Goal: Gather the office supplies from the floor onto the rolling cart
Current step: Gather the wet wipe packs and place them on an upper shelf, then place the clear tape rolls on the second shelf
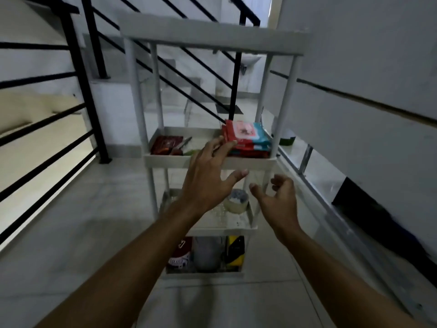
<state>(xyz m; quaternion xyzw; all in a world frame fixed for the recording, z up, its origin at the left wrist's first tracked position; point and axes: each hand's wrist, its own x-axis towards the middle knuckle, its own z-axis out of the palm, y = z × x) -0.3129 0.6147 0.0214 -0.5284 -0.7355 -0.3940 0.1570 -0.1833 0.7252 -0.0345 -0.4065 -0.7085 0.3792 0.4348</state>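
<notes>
my left hand (208,178) fingers spread, tips touching packets (247,138) on cart (208,162) mid-frame | my right hand (276,200) loosely curled, empty | tape (236,201) below

**Two bare forearms, nothing worn**

We see both of our arms uncovered from the lower edge of the view up to the fingertips: no sleeve, cuff or glove on either. The left hand (208,176) carries no ring on the fingers we can see, and the wrist just below it has no watch or band. The right hand (277,200) is likewise unadorned, its wrist bare. Fingernails on both are short and unpainted, pale at the tips.
</notes>
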